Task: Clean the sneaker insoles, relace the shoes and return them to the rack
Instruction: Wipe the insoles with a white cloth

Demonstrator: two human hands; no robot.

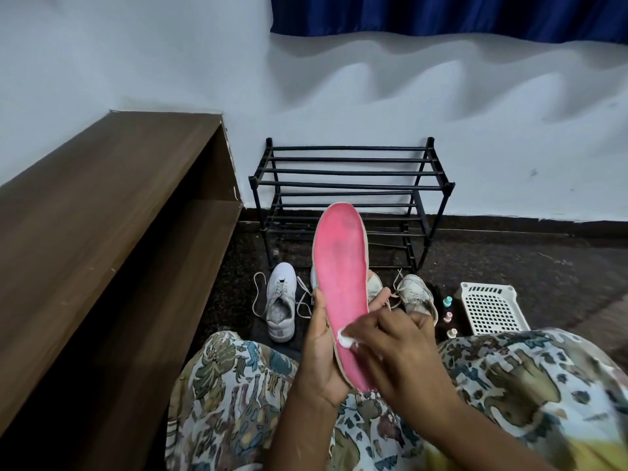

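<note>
A pink insole (339, 266) stands nearly upright in front of me, toe end up. My left hand (319, 348) grips its lower left edge from behind. My right hand (397, 351) pinches a small white wad (345, 338) and presses it against the insole's lower part. On the dark floor a white sneaker (281, 300) lies with loose laces, left of the insole. Another worn white sneaker (413, 294) sits to the right, and a further shoe is mostly hidden behind the insole. A black bar shoe rack (350, 185) stands against the wall with no shoes on it.
A brown wooden shelf unit (102, 232) runs along the left. A white perforated plastic basket (491, 309) lies on the floor at right, with three small bottles (448, 316) beside it. My patterned clothing (238, 385) covers my knees at the bottom. A blue curtain (441, 11) hangs above.
</note>
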